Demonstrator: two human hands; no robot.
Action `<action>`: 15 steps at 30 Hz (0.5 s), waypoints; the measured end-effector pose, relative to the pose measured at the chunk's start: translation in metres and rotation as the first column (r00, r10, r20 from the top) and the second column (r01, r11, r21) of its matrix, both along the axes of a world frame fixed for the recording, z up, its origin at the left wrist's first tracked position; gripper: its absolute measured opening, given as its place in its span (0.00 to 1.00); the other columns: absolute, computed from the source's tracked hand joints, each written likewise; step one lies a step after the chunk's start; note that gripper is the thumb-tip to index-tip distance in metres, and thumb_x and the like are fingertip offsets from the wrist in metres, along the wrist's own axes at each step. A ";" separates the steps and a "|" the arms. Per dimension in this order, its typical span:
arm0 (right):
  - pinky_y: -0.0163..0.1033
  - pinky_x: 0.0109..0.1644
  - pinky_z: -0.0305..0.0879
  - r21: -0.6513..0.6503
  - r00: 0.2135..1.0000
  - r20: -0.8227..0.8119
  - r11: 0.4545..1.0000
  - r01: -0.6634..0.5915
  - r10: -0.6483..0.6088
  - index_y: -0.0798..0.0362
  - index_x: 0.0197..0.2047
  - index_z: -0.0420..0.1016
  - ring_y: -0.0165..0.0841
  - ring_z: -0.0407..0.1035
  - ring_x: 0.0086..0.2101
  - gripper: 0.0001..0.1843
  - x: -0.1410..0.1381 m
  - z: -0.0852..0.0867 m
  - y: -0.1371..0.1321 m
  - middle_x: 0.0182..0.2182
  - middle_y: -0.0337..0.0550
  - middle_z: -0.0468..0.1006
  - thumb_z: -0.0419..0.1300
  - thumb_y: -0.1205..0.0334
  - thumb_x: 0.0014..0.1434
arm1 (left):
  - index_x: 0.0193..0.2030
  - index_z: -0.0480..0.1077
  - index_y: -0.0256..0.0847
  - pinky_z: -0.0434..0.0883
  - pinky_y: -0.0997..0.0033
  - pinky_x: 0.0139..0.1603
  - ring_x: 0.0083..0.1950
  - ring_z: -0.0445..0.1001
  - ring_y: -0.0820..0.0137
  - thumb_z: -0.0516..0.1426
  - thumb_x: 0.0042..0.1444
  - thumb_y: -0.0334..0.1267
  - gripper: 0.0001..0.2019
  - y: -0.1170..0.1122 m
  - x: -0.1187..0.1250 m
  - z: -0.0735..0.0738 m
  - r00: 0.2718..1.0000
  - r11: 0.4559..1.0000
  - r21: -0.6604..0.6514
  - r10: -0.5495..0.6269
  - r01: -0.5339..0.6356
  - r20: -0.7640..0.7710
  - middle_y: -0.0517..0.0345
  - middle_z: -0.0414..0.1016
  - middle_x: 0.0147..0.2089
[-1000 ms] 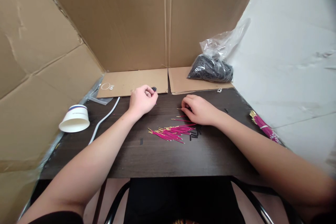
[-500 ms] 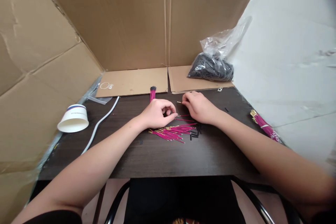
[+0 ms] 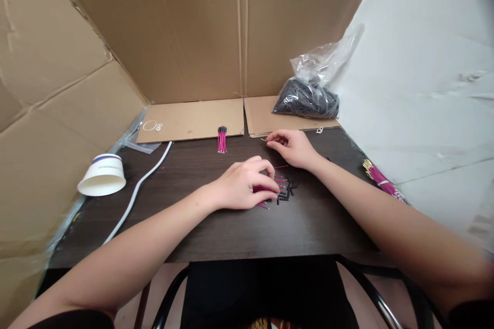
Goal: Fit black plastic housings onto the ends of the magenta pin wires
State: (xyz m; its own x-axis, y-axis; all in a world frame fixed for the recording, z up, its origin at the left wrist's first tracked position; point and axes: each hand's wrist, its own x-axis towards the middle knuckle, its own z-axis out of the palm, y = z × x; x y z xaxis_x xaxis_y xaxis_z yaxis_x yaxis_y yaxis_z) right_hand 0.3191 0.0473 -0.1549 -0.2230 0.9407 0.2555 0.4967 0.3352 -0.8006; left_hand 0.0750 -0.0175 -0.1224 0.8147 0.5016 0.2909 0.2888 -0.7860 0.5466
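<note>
My left hand [image 3: 247, 185] rests over the loose pile of magenta wires [image 3: 264, 188] and covers most of it. Its fingers are curled, with thumb and forefinger close together at the pile's right end; what is between them is too small to make out. Several short black sleeves [image 3: 283, 196] lie just beyond those fingertips. Farther back, my right hand [image 3: 291, 147] is closed in a pinch on a thin wire, whose gold tip [image 3: 263, 139] sticks out to the left. A neat row of magenta wires with black sleeves [image 3: 222, 139] lies at the cardboard's edge.
A clear bag of black sleeves [image 3: 306, 98] sits on the cardboard sheet [image 3: 189, 118] at the back. On the left are a white paper cup [image 3: 102, 175] and a pale cable [image 3: 142, 185]. A tied wire bundle [image 3: 382, 181] lies by the right wall.
My left hand has moved right and toward me, onto the loose wires, uncovering the sleeved row. My right hand has shifted slightly away from me, still pinching the gold-tipped wire.
</note>
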 end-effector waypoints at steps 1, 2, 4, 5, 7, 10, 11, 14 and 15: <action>0.44 0.42 0.72 -0.013 1.000 0.009 1.000 -0.002 0.002 0.52 0.42 0.87 0.35 0.74 0.31 0.13 0.000 0.000 0.001 0.32 0.44 0.86 0.68 0.51 0.66 | 0.49 0.89 0.52 0.76 0.58 0.54 0.53 0.76 0.60 0.67 0.70 0.42 0.07 -0.001 0.001 -0.001 0.999 0.999 0.018 -0.047 0.047 -0.013 0.51 0.82 0.55; 0.43 0.42 0.72 -0.021 1.000 0.015 1.000 -0.004 0.004 0.52 0.42 0.87 0.35 0.74 0.31 0.12 0.001 0.001 0.001 0.32 0.44 0.86 0.69 0.52 0.66 | 0.51 0.89 0.53 0.76 0.56 0.56 0.54 0.75 0.59 0.67 0.71 0.41 0.07 -0.001 0.002 -0.002 0.996 0.996 0.031 -0.088 0.089 -0.021 0.51 0.81 0.58; 0.42 0.42 0.72 -0.031 1.000 0.024 0.999 -0.007 0.008 0.52 0.41 0.86 0.35 0.74 0.31 0.10 0.000 0.003 0.000 0.32 0.43 0.85 0.68 0.54 0.67 | 0.53 0.88 0.54 0.76 0.53 0.61 0.56 0.73 0.58 0.66 0.71 0.40 0.09 0.000 0.003 -0.004 0.991 0.990 0.048 -0.134 0.135 -0.025 0.49 0.80 0.63; 0.41 0.41 0.72 -0.032 1.000 0.025 0.999 -0.007 0.007 0.52 0.40 0.86 0.34 0.74 0.31 0.10 -0.001 0.004 -0.001 0.32 0.43 0.85 0.67 0.55 0.67 | 0.53 0.88 0.54 0.75 0.51 0.62 0.56 0.72 0.58 0.66 0.72 0.40 0.09 0.000 0.002 -0.005 0.990 0.988 0.056 -0.140 0.141 -0.026 0.49 0.79 0.64; 0.41 0.41 0.71 -0.025 1.000 0.028 1.000 -0.003 0.004 0.52 0.39 0.85 0.33 0.73 0.31 0.09 -0.002 0.007 -0.002 0.33 0.43 0.85 0.66 0.57 0.67 | 0.52 0.89 0.54 0.75 0.50 0.62 0.56 0.71 0.57 0.64 0.73 0.39 0.10 0.001 0.002 -0.005 0.989 0.987 0.072 -0.142 0.144 -0.033 0.49 0.79 0.64; 0.40 0.41 0.71 -0.004 0.999 0.034 1.000 -0.010 0.010 0.53 0.39 0.83 0.33 0.73 0.30 0.08 -0.004 0.008 -0.004 0.33 0.43 0.85 0.65 0.58 0.67 | 0.48 0.89 0.52 0.74 0.50 0.62 0.56 0.71 0.57 0.64 0.72 0.38 0.09 0.000 0.002 -0.002 0.988 0.986 0.063 -0.151 0.153 -0.039 0.49 0.80 0.63; 0.40 0.41 0.71 -0.001 0.999 0.038 1.000 -0.018 0.018 0.52 0.39 0.83 0.33 0.72 0.30 0.09 -0.004 0.008 -0.004 0.32 0.42 0.84 0.65 0.58 0.67 | 0.47 0.89 0.51 0.74 0.50 0.62 0.56 0.71 0.56 0.65 0.72 0.38 0.08 -0.001 0.002 -0.001 0.987 0.986 0.049 -0.154 0.156 -0.039 0.48 0.80 0.62; 0.40 0.41 0.71 0.004 0.998 0.046 0.999 -0.040 0.040 0.52 0.39 0.82 0.33 0.72 0.30 0.09 -0.004 0.007 -0.004 0.32 0.42 0.84 0.64 0.57 0.67 | 0.45 0.88 0.49 0.74 0.50 0.64 0.57 0.71 0.56 0.66 0.70 0.37 0.06 -0.003 0.003 0.002 0.987 0.988 -0.009 -0.156 0.155 -0.031 0.48 0.81 0.60; 0.40 0.40 0.71 0.005 0.998 0.047 0.999 -0.043 0.043 0.52 0.39 0.82 0.33 0.72 0.30 0.09 -0.004 0.007 -0.004 0.32 0.42 0.84 0.64 0.56 0.67 | 0.44 0.88 0.48 0.73 0.50 0.64 0.57 0.71 0.56 0.66 0.70 0.37 0.06 -0.004 0.003 0.002 0.988 0.988 -0.026 -0.154 0.153 -0.030 0.49 0.81 0.60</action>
State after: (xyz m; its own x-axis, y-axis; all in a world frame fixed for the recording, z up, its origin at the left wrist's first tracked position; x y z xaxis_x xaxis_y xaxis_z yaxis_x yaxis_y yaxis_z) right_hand 0.3153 0.0438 -0.1479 -0.2749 0.9285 0.2496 0.5188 0.3618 -0.7746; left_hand 0.0780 -0.0212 -0.1201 0.8914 0.3759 0.2531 0.1832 -0.8097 0.5575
